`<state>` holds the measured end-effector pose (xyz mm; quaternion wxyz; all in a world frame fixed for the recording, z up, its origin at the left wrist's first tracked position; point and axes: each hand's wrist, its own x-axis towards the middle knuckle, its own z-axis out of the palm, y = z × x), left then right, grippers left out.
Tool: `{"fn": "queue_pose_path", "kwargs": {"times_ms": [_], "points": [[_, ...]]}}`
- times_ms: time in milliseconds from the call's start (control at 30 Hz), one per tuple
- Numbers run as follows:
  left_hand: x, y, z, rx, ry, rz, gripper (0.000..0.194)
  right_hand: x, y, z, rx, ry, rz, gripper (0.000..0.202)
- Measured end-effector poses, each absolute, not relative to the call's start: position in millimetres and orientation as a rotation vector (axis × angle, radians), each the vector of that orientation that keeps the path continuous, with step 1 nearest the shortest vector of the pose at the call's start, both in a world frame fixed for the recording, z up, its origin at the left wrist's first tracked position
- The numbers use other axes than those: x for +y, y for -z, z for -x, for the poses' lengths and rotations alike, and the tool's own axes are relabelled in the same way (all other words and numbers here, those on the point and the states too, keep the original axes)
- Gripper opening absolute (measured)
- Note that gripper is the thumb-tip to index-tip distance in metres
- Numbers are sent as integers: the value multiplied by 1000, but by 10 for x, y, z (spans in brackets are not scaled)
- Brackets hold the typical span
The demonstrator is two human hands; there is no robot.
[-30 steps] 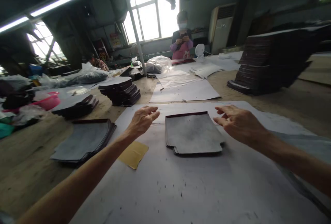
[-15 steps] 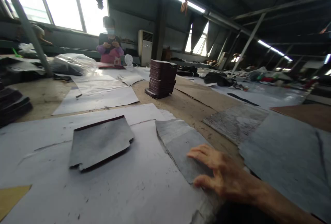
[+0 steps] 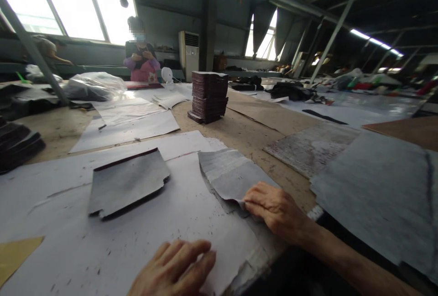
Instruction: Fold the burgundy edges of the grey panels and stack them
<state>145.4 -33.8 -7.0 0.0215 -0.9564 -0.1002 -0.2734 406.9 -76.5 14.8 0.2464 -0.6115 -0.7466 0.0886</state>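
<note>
Grey leather-like sheets [image 3: 227, 170] lie in a small pile on the right part of the white paper [image 3: 164, 232]. My right hand [image 3: 270, 207] pinches the near edge of the top sheet, and that edge curls up under the fingers. Low in the view, my left hand [image 3: 174, 268] is over the white paper with its fingers extended and nothing in them. Left of the pile lies a separate grey piece [image 3: 128, 184], notched at its corners, with a dark folded strip along its far edge.
A stack of dark maroon pieces [image 3: 209, 97] stands further back on the table. Dark stacked pieces [image 3: 18, 143] are at the left edge. A large grey sheet [image 3: 372, 191] lies at right. Across the table a person [image 3: 142, 56] stands holding something dark.
My right hand has gone from resting spread on the grey sheets to gripping the top one's near edge, which has lifted. My left hand has entered from below.
</note>
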Motion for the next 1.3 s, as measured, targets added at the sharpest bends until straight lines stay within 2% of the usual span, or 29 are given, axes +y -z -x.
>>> {"fn": "queue_pose_path", "kwargs": {"times_ms": [100,200,400,567,700,800,833,1033,1167,1300], "points": [[-269,72,-1736,-344,900,3036,29,-696,-247,-4095,-1886,-462,1774,19],[-206,15,-1972,-429,793,3176,32,-650,-289,-4124,-1753,-628,1842,19],[-44,6,-2184,-736,707,3235,25,-648,-272,-4149,-1648,-706,1850,18],[-37,32,-2172,-791,712,3258,23,-743,-303,-4063,-1737,-623,1788,24],[-47,47,-2179,-857,828,3268,27,-846,-264,-3928,-1876,-285,1804,37],[-42,63,-2191,-917,847,3274,27,-869,-189,-3890,-1872,-136,1764,15],[-41,67,-2192,-919,855,3271,26,-861,-173,-3899,-1850,-169,1757,10],[-31,88,-2177,-847,998,3254,21,-764,-240,-4043,-1575,-741,1812,26],[-49,94,-2144,-642,1185,3189,20,-742,-292,-4072,-1428,-848,1885,27],[-69,69,-2153,-336,1106,3162,35,-745,-274,-4056,-1374,-888,1915,28]]}}
